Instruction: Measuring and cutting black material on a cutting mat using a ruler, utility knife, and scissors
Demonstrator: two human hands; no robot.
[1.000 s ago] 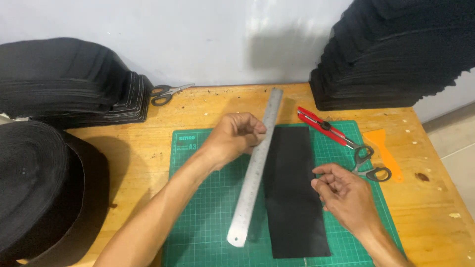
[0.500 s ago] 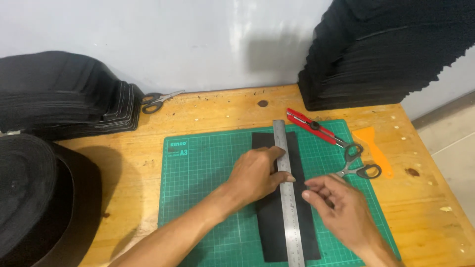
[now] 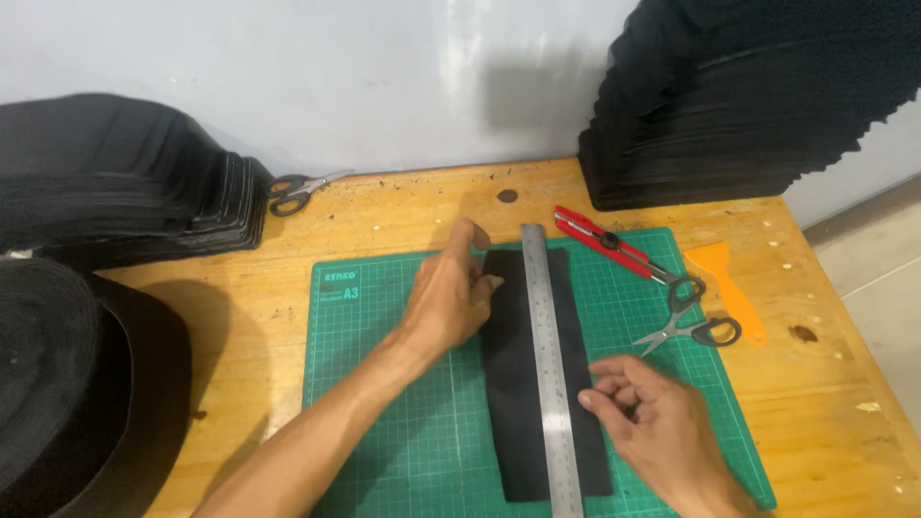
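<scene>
A black strip of webbing [image 3: 513, 384] lies lengthwise on a green cutting mat [image 3: 384, 403]. A long steel ruler [image 3: 547, 364] rests along the strip, right of its middle. My left hand [image 3: 451, 297] rests on the mat against the strip's left edge, fingers spread and touching the strip near its far end. Lower down, my right hand [image 3: 652, 427] sits at the strip's right edge beside the ruler, fingers curled loosely, holding nothing I can see.
A red utility knife [image 3: 604, 240], grey-handled scissors [image 3: 686, 317] and an orange scraper [image 3: 724, 283] lie right of the strip. Another pair of scissors [image 3: 297, 190] lies by the wall. Stacks of black pieces [image 3: 739, 96] [image 3: 115, 182] and a black webbing roll [image 3: 58, 384] border the wooden table [image 3: 269, 288].
The ruler went from leaning diagonally left of the strip to lying straight along it. My left hand let go of it and moved to the strip's left edge.
</scene>
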